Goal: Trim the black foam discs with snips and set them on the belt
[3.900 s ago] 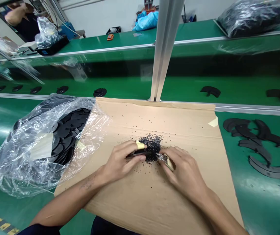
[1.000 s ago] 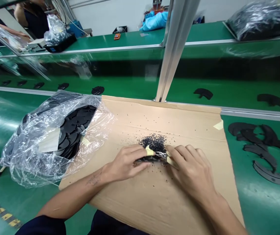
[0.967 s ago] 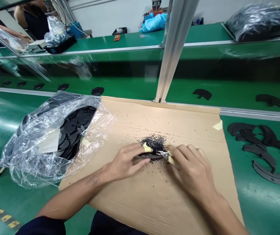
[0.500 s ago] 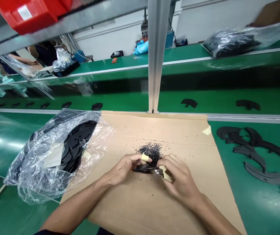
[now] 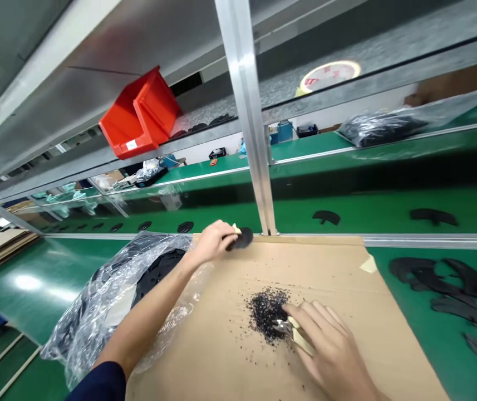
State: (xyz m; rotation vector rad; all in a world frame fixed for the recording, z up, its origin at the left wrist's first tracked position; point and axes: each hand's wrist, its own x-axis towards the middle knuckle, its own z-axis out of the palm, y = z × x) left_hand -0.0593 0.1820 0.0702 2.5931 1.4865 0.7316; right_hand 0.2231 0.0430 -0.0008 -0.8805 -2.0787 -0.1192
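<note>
My left hand (image 5: 213, 242) is closed on a flat black oval part (image 5: 243, 238) near the far edge of the cardboard sheet (image 5: 317, 267). Yellowish tape is wrapped round one of its fingertips. My right hand (image 5: 330, 342) grips a pair of nippers (image 5: 300, 336) with pale yellow handles, their metal jaws over a pile of small black bits (image 5: 265, 312) in the middle of the cardboard. On the left, a clear plastic bag (image 5: 108, 295) lies partly behind my left forearm, with black flat parts (image 5: 161, 270) in its mouth.
Curved black parts (image 5: 451, 284) lie on the green bench to the right. More parts (image 5: 185, 226) are spaced along the green strip behind. A metal post (image 5: 249, 111) rises at the cardboard's far edge. Overhead, the shelf holds a red bin (image 5: 140, 117) and a tape roll (image 5: 330, 75).
My left hand has moved away from the right and forward with the black part, off the pile. My right hand stays by the pile with the nippers. The camera has tilted upward.
</note>
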